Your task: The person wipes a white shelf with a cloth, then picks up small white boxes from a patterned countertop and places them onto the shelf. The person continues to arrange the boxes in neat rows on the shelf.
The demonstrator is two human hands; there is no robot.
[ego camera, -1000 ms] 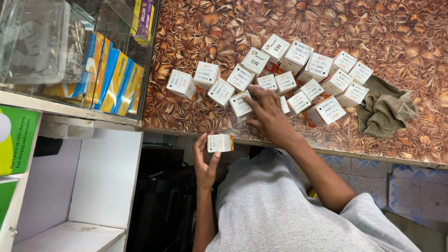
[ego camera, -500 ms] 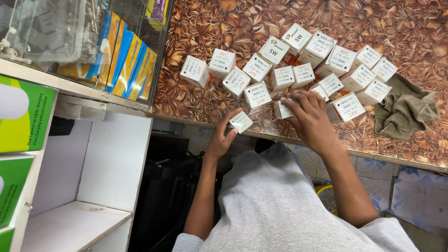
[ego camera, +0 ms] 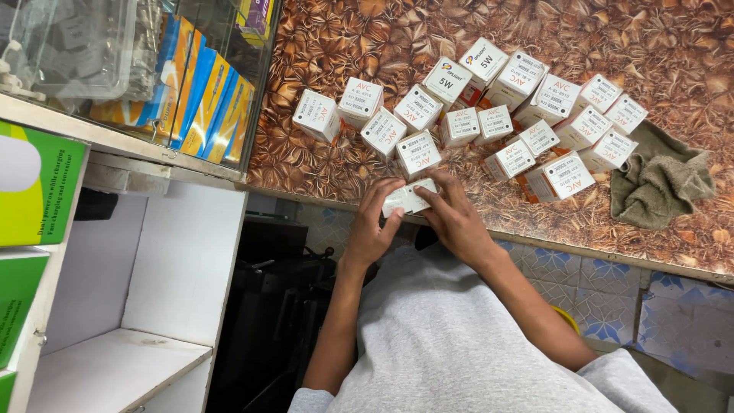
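Observation:
A small white carton (ego camera: 409, 197) rests at the near edge of the brown leaf-patterned counter (ego camera: 344, 164). My left hand (ego camera: 372, 226) grips its left end and my right hand (ego camera: 457, 218) grips its right end, fingers meeting over the carton. Just beyond my hands, several more small white cartons (ego camera: 489, 107) stand and lie in loose rows across the counter. The closest of them (ego camera: 417, 154) sits right behind the held carton.
A crumpled grey-green cloth (ego camera: 659, 181) lies at the right end of the rows. A glass case (ego camera: 138, 76) with blue and orange packets stands at left, above white shelving (ego camera: 115, 367). Green boxes (ego camera: 34, 191) fill the far left. Tiled wall runs below the counter edge.
My left hand has brought its white carton up from below the counter onto the near edge. My right hand has come back from the rows and closed on the same carton.

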